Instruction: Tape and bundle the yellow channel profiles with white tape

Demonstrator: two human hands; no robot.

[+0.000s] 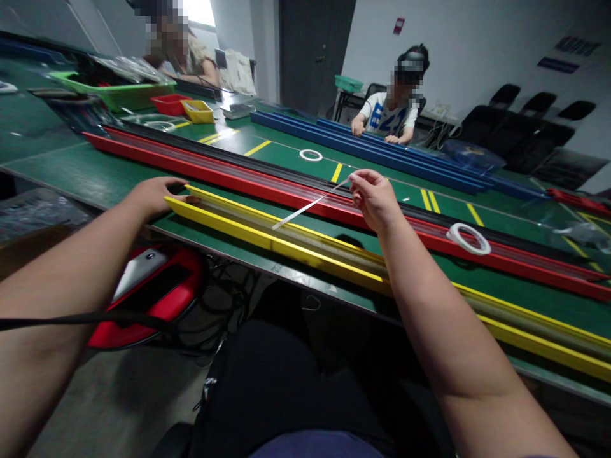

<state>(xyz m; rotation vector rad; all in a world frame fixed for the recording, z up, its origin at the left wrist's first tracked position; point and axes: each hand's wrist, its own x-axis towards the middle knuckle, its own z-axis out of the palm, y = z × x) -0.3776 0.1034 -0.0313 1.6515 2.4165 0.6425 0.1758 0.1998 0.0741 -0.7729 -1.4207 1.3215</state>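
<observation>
A long yellow channel (291, 253) lies along the near edge of the green table, its open side up. My left hand (156, 196) grips the channel's left end, with the thumb and fingers on either side. Above the channel, my right hand (375, 196) pinches one end of a thin white strip (300, 211), which looks like tape. The strip slants down to the left, its lower end at the channel's inside; whether it touches there I cannot tell. Behind lies a long red channel (229, 184), with a white tape roll (468, 239) resting on it at the right.
Another tape roll (310, 155) lies on the green table (281, 152). Blue channels (372, 149) stretch across the far side, where two people sit. A green basket (119, 95), a red bin (169, 104) and a yellow bin (198, 112) stand at the back left.
</observation>
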